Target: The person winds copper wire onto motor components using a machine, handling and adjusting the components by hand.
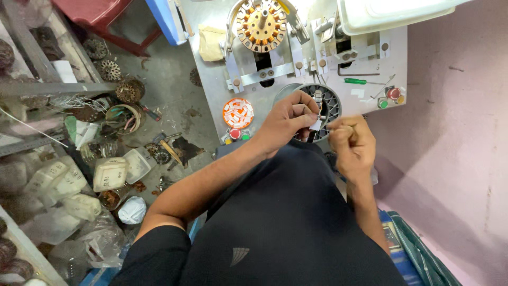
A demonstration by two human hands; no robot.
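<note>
Stator: we are seeing a round grey slotted stator core [329, 106] lying at the near edge of the grey machine plate [211, 79], partly covered by the person's left hand.
Paper slip: we are seeing a small white slip [316, 125] sitting at the stator's near rim, pinched at the fingertips.
Left hand: the left hand [288, 117] is resting over the stator's near-left side, its fingers curling in and gripping the slip.
Right hand: the right hand [352, 142] is hovering just beside the stator's near-right rim, its fingers clenching tight; we cannot tell what, if anything, they are gripping.
Orange dish: we are noting a round orange dish of white slips [237, 113] sitting left of the stator, with red and green buttons [236, 134] just nearer to us.
Wound core: a copper-wound stator on a spindle [261, 24] is standing beyond the stator, at the plate's far side.
Screwdriver: a green-handled screwdriver [355, 81] is lying beyond and right of the stator.
Floor clutter: white plastic tubs [110, 173] are sitting well left of the stator, on the floor.
</note>
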